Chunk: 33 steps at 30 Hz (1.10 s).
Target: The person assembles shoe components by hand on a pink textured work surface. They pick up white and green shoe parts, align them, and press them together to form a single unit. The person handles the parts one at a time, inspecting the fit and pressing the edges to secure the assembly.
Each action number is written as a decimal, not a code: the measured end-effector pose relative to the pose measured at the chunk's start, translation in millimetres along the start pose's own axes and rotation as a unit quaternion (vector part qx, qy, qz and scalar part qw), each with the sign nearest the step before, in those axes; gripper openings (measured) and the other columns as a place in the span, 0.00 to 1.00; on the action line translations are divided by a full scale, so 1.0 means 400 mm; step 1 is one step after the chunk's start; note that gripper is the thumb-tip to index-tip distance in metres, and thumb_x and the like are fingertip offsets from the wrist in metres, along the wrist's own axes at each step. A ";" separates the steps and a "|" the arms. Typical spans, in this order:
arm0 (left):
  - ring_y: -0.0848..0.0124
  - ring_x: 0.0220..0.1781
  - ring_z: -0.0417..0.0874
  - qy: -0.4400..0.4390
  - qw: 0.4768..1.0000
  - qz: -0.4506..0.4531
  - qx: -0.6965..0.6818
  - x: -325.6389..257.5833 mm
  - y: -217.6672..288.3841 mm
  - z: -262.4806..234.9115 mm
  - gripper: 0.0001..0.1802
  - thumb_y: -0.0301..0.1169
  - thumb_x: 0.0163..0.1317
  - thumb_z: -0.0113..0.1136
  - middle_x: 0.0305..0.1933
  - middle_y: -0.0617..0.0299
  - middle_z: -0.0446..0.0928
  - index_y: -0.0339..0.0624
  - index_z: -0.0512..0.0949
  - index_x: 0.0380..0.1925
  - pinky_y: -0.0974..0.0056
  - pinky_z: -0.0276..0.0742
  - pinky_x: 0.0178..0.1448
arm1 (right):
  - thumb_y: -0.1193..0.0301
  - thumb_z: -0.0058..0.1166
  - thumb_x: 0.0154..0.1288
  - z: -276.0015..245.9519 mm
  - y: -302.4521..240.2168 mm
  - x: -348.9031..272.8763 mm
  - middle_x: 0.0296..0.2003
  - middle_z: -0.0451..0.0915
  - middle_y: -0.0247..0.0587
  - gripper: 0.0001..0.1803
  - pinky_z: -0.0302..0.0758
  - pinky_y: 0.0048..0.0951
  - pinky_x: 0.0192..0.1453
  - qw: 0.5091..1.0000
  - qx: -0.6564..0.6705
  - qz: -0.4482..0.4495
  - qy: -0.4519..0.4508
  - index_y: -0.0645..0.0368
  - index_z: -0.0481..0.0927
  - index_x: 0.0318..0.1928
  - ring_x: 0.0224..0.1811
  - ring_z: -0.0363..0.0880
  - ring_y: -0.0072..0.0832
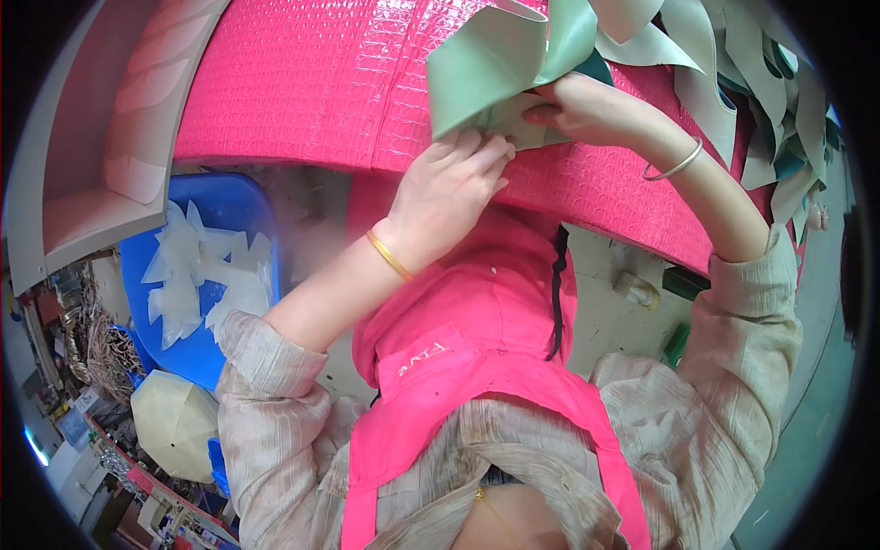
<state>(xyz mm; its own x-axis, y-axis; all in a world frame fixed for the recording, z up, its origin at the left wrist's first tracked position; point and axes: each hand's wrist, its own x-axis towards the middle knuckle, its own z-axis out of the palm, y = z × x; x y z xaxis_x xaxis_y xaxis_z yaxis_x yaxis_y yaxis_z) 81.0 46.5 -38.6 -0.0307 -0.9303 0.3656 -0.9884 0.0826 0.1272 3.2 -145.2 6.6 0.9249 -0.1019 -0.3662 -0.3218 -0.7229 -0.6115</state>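
A pale green sheet piece [486, 69], smooth like leather or plastic, curls up at the front edge of the pink-covered table [293, 82]. My left hand [454, 179], with a gold bangle on its wrist, pinches the lower edge of this piece. On its other side my right hand [587, 110], wearing a silver bangle, closes on the same piece, its thumb along the lower fold. Part of the right fingers is hidden behind the curled sheet. A darker green underside shows beside the right hand.
Several similar green strips [770, 101] hang in a heap over the table's right side. At the left, a blue tub [257, 206] holds translucent white pieces [179, 275]. A tall, light panelled box [82, 137] stands at the far left. Below lies a cream, umbrella-like object [174, 426].
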 end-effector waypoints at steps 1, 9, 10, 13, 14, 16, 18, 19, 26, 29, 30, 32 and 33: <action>0.70 0.45 0.70 -0.012 1.000 -0.010 -0.007 0.001 0.003 -0.001 0.17 0.32 0.47 0.57 0.40 0.63 0.69 0.40 0.75 0.39 0.65 0.63 0.54 | 0.74 0.52 0.54 -0.005 -0.007 -0.002 0.42 0.76 0.53 0.21 0.70 0.33 0.49 1.000 -0.008 -0.016 -0.010 0.62 0.72 0.51 0.45 0.75 0.41; 0.71 0.44 0.70 0.019 1.000 -0.022 0.003 0.000 0.005 0.016 0.18 0.33 0.46 0.59 0.40 0.66 0.69 0.44 0.75 0.40 0.66 0.63 0.52 | 0.74 0.54 0.53 -0.006 -0.004 0.018 0.41 0.76 0.54 0.21 0.70 0.32 0.50 0.997 -0.039 0.055 -0.031 0.66 0.71 0.49 0.44 0.75 0.40; 0.71 0.44 0.70 0.017 0.999 -0.031 -0.007 0.005 0.007 0.013 0.18 0.33 0.46 0.59 0.40 0.66 0.70 0.44 0.76 0.40 0.66 0.63 0.52 | 0.74 0.55 0.53 -0.008 -0.009 0.021 0.41 0.76 0.55 0.21 0.71 0.32 0.50 0.994 -0.078 0.063 -0.047 0.66 0.71 0.49 0.43 0.75 0.40; 0.71 0.43 0.70 0.030 0.999 -0.022 0.024 0.011 0.017 0.027 0.18 0.34 0.46 0.59 0.41 0.67 0.70 0.44 0.75 0.40 0.65 0.65 0.50 | 0.73 0.56 0.52 -0.006 -0.005 -0.003 0.39 0.76 0.55 0.22 0.72 0.34 0.46 0.988 -0.124 -0.090 0.009 0.65 0.72 0.49 0.41 0.76 0.42; 0.71 0.43 0.70 0.037 0.998 -0.013 0.045 0.012 0.019 0.032 0.19 0.34 0.46 0.59 0.41 0.67 0.70 0.45 0.75 0.41 0.65 0.65 0.49 | 0.72 0.56 0.52 -0.015 -0.004 -0.005 0.39 0.77 0.54 0.22 0.73 0.34 0.45 0.987 -0.145 -0.068 -0.002 0.62 0.72 0.49 0.41 0.76 0.41; 0.70 0.43 0.70 0.047 0.998 -0.030 -0.019 0.011 0.018 0.036 0.19 0.34 0.46 0.59 0.41 0.67 0.69 0.44 0.75 0.42 0.65 0.66 0.48 | 0.69 0.56 0.52 -0.042 -0.002 -0.009 0.38 0.77 0.52 0.22 0.73 0.35 0.44 0.982 -0.185 -0.024 -0.026 0.56 0.73 0.50 0.41 0.77 0.40; 0.69 0.43 0.70 0.045 0.997 -0.044 -0.044 0.013 0.022 0.037 0.20 0.33 0.46 0.59 0.42 0.67 0.69 0.44 0.74 0.42 0.64 0.66 0.49 | 0.70 0.56 0.51 -0.049 -0.043 0.000 0.37 0.77 0.51 0.22 0.73 0.34 0.44 0.969 -0.237 0.035 -0.067 0.56 0.73 0.50 0.41 0.77 0.39; 0.69 0.44 0.70 0.038 0.997 -0.050 -0.037 0.020 0.030 0.035 0.21 0.33 0.45 0.60 0.42 0.66 0.70 0.43 0.74 0.43 0.63 0.66 0.49 | 0.70 0.57 0.50 -0.045 -0.055 0.004 0.37 0.77 0.51 0.23 0.74 0.34 0.43 0.959 -0.261 0.064 -0.088 0.56 0.73 0.50 0.41 0.77 0.39; 0.65 0.48 0.70 0.066 0.991 -0.062 -0.097 0.024 0.041 0.069 0.22 0.32 0.45 0.60 0.44 0.63 0.69 0.41 0.74 0.43 0.61 0.66 0.55 | 0.73 0.55 0.51 -0.062 0.041 -0.015 0.31 0.78 0.50 0.20 0.74 0.37 0.36 0.972 -0.203 -0.098 -0.061 0.58 0.71 0.47 0.35 0.78 0.44; 0.64 0.47 0.70 0.060 0.991 -0.074 -0.095 0.033 0.053 0.066 0.22 0.32 0.46 0.60 0.44 0.62 0.69 0.39 0.73 0.44 0.61 0.67 0.55 | 0.73 0.56 0.51 -0.042 0.037 0.003 0.33 0.77 0.51 0.21 0.74 0.36 0.35 0.959 -0.274 -0.010 -0.072 0.59 0.72 0.48 0.34 0.78 0.43; 0.64 0.46 0.70 0.057 0.991 -0.082 -0.086 0.039 0.059 0.064 0.22 0.32 0.46 0.60 0.44 0.61 0.69 0.38 0.73 0.44 0.61 0.67 0.54 | 0.73 0.56 0.51 -0.039 0.036 0.002 0.33 0.77 0.51 0.20 0.74 0.36 0.35 0.956 -0.283 -0.044 -0.061 0.59 0.72 0.47 0.34 0.78 0.43; 0.64 0.46 0.70 0.060 0.995 -0.066 -0.049 0.055 0.081 0.070 0.23 0.33 0.47 0.60 0.44 0.61 0.69 0.38 0.73 0.44 0.62 0.68 0.53 | 0.73 0.56 0.50 -0.035 0.037 -0.008 0.32 0.77 0.52 0.19 0.74 0.36 0.34 0.946 -0.300 -0.113 -0.041 0.61 0.73 0.45 0.33 0.78 0.42; 0.64 0.45 0.70 0.063 0.996 -0.058 -0.031 0.062 0.089 0.074 0.23 0.34 0.47 0.60 0.43 0.61 0.69 0.38 0.73 0.45 0.62 0.68 0.52 | 0.74 0.56 0.49 -0.039 0.049 -0.014 0.31 0.77 0.51 0.18 0.74 0.36 0.34 0.950 -0.283 -0.135 -0.009 0.61 0.73 0.43 0.33 0.78 0.42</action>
<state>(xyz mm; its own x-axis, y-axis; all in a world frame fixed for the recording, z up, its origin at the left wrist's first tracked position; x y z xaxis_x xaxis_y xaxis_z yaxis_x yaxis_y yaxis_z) 40.7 15.8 -52.3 0.1059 -0.8832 0.4569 -0.9732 0.0022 0.2298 -5.1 -169.3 7.6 0.9532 0.1465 -0.2646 0.0906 -0.9730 -0.2122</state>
